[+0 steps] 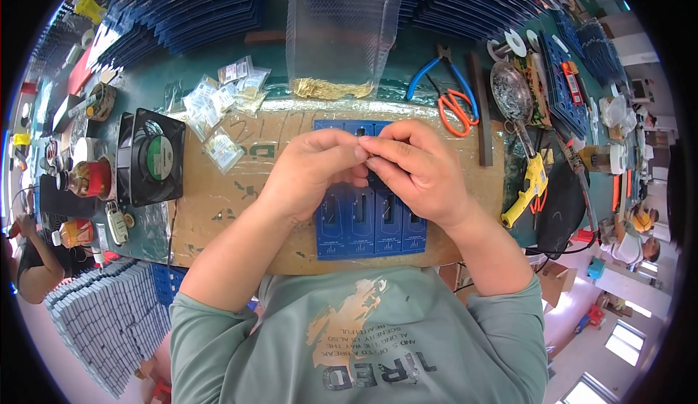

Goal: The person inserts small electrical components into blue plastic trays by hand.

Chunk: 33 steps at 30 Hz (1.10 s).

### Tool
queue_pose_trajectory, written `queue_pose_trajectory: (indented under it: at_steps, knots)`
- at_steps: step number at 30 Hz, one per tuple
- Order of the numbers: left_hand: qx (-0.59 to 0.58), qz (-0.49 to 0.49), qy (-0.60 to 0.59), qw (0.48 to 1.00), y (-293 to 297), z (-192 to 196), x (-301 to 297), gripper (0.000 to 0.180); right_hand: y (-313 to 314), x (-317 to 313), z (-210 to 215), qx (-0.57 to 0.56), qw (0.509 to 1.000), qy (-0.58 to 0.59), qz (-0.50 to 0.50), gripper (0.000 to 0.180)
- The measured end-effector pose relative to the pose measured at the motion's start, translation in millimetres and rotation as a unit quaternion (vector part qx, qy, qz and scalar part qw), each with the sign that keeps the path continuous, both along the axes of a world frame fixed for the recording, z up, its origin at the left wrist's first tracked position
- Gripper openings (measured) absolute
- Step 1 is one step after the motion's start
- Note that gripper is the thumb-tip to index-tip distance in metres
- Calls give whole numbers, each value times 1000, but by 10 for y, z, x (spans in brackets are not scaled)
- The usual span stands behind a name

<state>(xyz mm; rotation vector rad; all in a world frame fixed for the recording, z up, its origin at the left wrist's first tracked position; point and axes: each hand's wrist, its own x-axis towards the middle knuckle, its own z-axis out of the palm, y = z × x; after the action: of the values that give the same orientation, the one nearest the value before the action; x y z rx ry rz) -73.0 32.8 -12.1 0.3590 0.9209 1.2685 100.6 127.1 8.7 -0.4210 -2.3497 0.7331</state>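
Observation:
My left hand (313, 171) and my right hand (414, 168) meet fingertip to fingertip over a blue circuit board panel (371, 229) that lies on a sheet of brown cardboard (218, 200). Both hands pinch a very small part between thumbs and forefingers; the part itself is too small to make out. The hands cover the upper middle of the panel. A clear plastic tray (342, 33) with a heap of small gold-coloured metal parts (331, 88) stands just beyond the cardboard.
A black fan (149, 158) sits left of the cardboard, with small clear bags (218, 106) behind it. Blue-handled pliers (436, 69), orange scissors (456, 109), a metal ladle (509, 88) and a yellow glue gun (529, 186) lie right. Stacks of blue boards (196, 4) line the back. Another person (33, 258) stands left.

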Motion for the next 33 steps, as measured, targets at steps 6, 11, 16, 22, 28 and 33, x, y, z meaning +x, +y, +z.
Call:
queue_pose_trajectory:
  at_steps: [6, 11, 16, 22, 28, 33]
  knots:
    - [14, 9, -4, 1000, -16, -38, -6, 16, -114, 10, 35, -80, 995, -10, -52, 25]
    - [13, 34, 38, 999, 0, -40, 21, 16, -148, 29, -8, -90, 992, 1, -90, 18]
    - [28, 53, 128, 990, -18, 6, 72, 17, -215, -15, 39, -243, 960, -32, -132, 12]
    - [40, 66, 139, 987, -26, 21, 74, 17, -207, -47, -45, -507, 854, 59, -100, 11]
    - [12, 111, 107, 988, 5, 56, 52, 16, -40, 57, -32, -447, 886, 23, -122, 6]
    - [5, 116, 95, 989, 13, 89, 13, 14, 115, 129, -32, -320, 926, -153, -128, 5]
